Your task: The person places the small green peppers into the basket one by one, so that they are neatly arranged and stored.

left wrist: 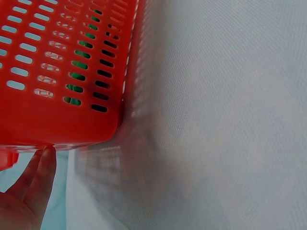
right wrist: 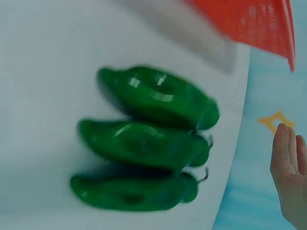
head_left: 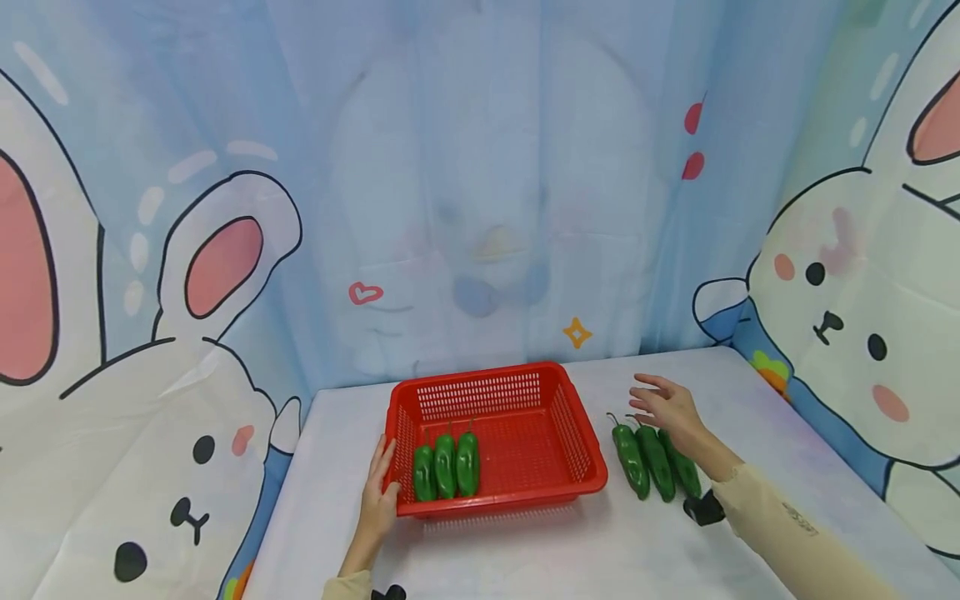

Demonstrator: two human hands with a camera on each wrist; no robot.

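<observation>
My left hand [head_left: 377,498] rests against the left end of a red plastic basket [head_left: 517,504], fingers straight along its rim. From the left wrist view, extended fingers [left wrist: 42,175] meet the basket's edge. Inside, at the left, three green peppers [head_left: 446,467] lie side by side, stems toward the far wall. My right hand [head_left: 671,412] hovers with loosely spread fingers near the stem ends of three more green peppers [head_left: 630,460] on the table, holding nothing. In the right wrist view these peppers [right wrist: 144,143] lie in a row, apart from the right hand [right wrist: 291,177].
A white cloth [head_left: 315,467] covers the table. Behind it hangs a blue curtain [head_left: 480,208] printed with rabbits. The basket's slotted walls stand between the two groups of peppers. A black strap piece [head_left: 705,508] shows at the right wrist.
</observation>
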